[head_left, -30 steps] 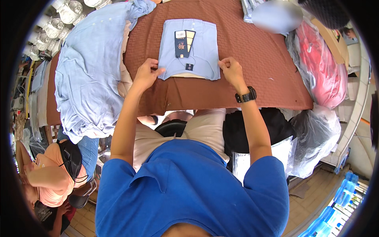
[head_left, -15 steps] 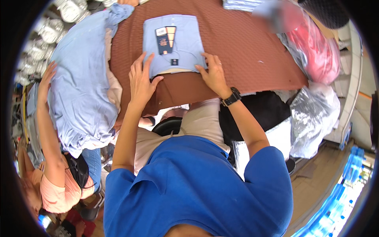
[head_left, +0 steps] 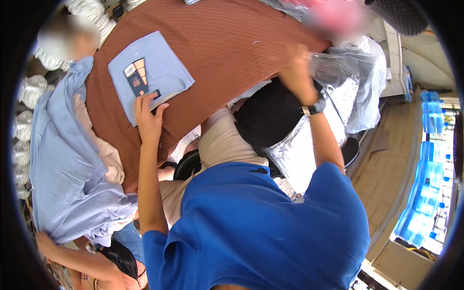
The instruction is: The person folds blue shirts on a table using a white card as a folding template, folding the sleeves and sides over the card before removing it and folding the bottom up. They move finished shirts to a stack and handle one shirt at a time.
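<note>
left fingers (head_left: 140, 107) parted on folded shirt (head_left: 165, 67), near edge; right fingers (head_left: 296, 59) blurred, grip unclear

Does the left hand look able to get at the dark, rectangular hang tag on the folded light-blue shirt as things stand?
Very likely yes: the left hand is at the folded light-blue shirt, by the lower end of the dark, rectangular hang tag, whose upper part lies uncovered.
</note>
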Demonstrator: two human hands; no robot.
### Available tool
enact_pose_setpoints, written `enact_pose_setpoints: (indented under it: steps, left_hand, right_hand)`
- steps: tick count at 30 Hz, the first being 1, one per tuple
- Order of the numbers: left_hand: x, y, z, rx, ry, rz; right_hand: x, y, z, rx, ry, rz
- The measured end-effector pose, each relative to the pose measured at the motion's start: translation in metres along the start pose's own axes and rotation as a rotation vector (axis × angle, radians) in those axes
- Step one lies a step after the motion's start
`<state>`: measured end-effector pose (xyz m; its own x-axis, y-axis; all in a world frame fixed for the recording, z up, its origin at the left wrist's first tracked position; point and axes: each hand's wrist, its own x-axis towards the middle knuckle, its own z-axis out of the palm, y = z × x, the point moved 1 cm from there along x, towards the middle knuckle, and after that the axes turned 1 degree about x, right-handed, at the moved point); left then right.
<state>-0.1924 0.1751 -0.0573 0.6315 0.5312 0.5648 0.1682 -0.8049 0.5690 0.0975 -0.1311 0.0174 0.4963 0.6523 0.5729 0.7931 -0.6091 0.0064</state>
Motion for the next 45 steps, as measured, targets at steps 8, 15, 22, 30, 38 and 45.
enact_pose_setpoints:
  steps: [8,15,22,30,38,45]
  left_hand:
    - [0.003,0.014,-0.02,0.062,-0.114,-0.111]
    - [0.029,0.013,-0.011,0.353,-0.188,0.233]
    - [0.019,-0.012,0.036,0.564,-0.286,0.286]
    - [0.016,-0.003,0.036,0.629,-0.324,0.275]
    - [0.014,-0.01,0.041,0.592,-0.318,0.261]
    - [0.028,0.019,0.013,0.361,-0.219,0.246]
  right_hand:
    - [-0.118,0.177,-0.04,-0.265,-0.007,0.745]
    - [-0.135,0.19,-0.031,-0.247,0.183,0.708]
    - [-0.107,0.164,-0.053,-0.208,0.274,0.641]
    - [-0.14,0.195,-0.086,-0.168,0.19,1.028]
    - [-0.185,0.297,-0.044,-0.165,-0.047,1.099]
    - [-0.155,0.299,-0.058,-0.118,0.042,0.799]
